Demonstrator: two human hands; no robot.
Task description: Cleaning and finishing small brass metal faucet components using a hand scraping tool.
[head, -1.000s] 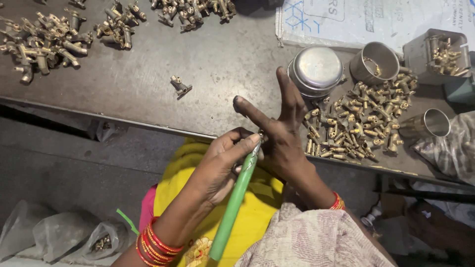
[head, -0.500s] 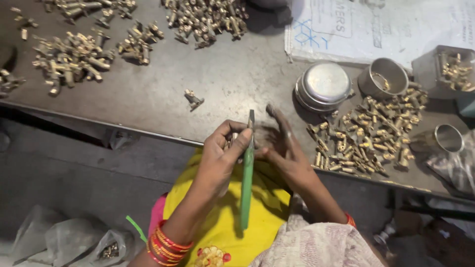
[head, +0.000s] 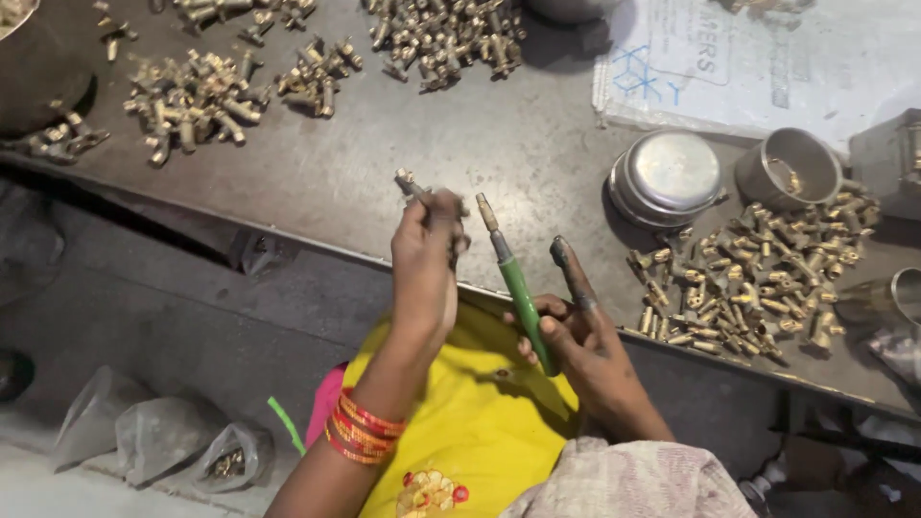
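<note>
Between your two hands, just above the yellow cloth [head: 480, 422] on your lap, the work sits at the near edge of the table [head: 518, 144]; your left hand [head: 427, 264] is raised with its fingers [head: 441, 216] clenched around a small brass fitting [head: 411, 182], whose tip pokes out up and to the left of them; your right hand [head: 576, 331] grips the green-handled tool [head: 516, 283] low on its handle, forefinger stretched free and pointing upward, the tool's brass tip rising just beside your left fingers without touching them; red and gold bangles [head: 363, 429] ring your left wrist; to the right of your right fingers lies a heap of brass fittings [head: 758, 278], with a lidded steel tin [head: 667, 177] and an open steel cup [head: 789, 165] beyond it; further piles of brass parts [head: 197, 96] lie well beyond your left fingers; plastic bags [head: 158, 436] rest on the floor to your left.
</note>
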